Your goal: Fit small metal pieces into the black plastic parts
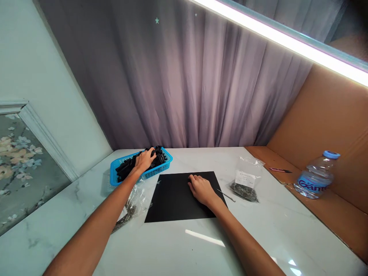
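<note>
My left hand [144,160] reaches over a blue plastic basket [157,171], which is full of small black plastic parts [126,167]. Its fingers are apart and touch the parts at the basket's right half; their tips are partly hidden. On a black mat [172,199] rests my right hand [200,188], fingers curled and drawn together. Something small and dark shows at its fingertips, too small to name. A thin metal tool [226,195] sticks out from beside the right wrist, lying over the mat's right edge.
Right of the mat lies a clear bag of small dark metal pieces [244,191]. Another such bag [130,211] is partly behind my left forearm. A water bottle [314,178] and a pink cutter [280,170] are on cardboard at right. A curtain [186,96] hangs behind the table.
</note>
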The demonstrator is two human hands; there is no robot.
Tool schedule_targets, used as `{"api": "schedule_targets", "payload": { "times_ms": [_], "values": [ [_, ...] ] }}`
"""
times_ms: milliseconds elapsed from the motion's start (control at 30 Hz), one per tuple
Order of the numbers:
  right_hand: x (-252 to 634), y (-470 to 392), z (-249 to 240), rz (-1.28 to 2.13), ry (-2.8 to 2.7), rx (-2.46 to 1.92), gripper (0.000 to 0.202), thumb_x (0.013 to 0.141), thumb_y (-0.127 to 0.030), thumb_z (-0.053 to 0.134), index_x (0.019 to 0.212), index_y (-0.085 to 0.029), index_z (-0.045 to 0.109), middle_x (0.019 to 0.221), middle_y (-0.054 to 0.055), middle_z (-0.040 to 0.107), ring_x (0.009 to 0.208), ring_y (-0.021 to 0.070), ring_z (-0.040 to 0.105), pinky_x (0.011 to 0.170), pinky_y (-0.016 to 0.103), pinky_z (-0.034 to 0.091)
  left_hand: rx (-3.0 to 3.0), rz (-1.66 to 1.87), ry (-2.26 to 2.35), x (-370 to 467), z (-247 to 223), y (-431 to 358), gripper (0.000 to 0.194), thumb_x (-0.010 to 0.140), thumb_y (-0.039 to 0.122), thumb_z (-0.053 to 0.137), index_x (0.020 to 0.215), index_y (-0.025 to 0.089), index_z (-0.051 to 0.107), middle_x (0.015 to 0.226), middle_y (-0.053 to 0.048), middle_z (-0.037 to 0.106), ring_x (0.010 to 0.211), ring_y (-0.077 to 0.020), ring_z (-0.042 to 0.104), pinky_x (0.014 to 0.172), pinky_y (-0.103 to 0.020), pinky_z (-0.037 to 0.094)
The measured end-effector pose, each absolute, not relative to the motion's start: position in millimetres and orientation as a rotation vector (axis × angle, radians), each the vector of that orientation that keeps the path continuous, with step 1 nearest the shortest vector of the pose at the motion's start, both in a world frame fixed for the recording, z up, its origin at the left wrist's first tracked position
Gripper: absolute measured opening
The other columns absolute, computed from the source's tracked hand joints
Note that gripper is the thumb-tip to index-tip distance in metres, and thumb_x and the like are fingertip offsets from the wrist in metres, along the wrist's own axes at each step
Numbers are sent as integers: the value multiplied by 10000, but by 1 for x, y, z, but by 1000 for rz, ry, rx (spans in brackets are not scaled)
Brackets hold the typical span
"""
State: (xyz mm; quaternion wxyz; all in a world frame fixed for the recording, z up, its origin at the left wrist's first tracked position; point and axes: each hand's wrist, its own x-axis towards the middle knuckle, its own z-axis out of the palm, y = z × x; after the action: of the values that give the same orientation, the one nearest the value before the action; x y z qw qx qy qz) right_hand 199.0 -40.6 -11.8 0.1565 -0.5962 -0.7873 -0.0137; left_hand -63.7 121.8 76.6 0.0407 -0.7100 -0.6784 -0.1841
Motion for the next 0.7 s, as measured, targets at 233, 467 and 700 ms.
{"api": "schedule_targets", "payload": {
  "times_ms": [233, 467, 700],
  "values": [
    [197, -39, -11, -74, -2248, -1699, 231, 1079, -246, 406, 1224, -169, 569, 1175, 115, 711, 1074, 238, 680, 862, 323, 527, -2041, -879, -2178, -76, 91, 125, 396, 1030, 450, 543, 1295, 162, 601, 1122, -88, 690, 975, -218, 689, 874, -425, 573],
    [195, -38, -12, -90, -2247, -1684, 225, 1074, -237, 418, 1217, -164, 576, 1152, 104, 714, 1055, 238, 684, 852, 329, 531, -2009, -1100, -2131, -77, 106, 137, 327, 1017, 423, 575, 1181, 147, 638, 1040, -63, 687, 896, -190, 676, 823, -387, 573],
    [194, -38, -10, -83, -2249, -1678, 215, 1071, -233, 428, 1206, -163, 580, 1151, 110, 714, 1057, 239, 686, 847, 320, 523, -2097, -1175, -1990, -70, 108, 131, 279, 1005, 390, 604, 1121, 142, 658, 1003, -53, 694, 896, -190, 679, 845, -394, 567]
  ]
}}
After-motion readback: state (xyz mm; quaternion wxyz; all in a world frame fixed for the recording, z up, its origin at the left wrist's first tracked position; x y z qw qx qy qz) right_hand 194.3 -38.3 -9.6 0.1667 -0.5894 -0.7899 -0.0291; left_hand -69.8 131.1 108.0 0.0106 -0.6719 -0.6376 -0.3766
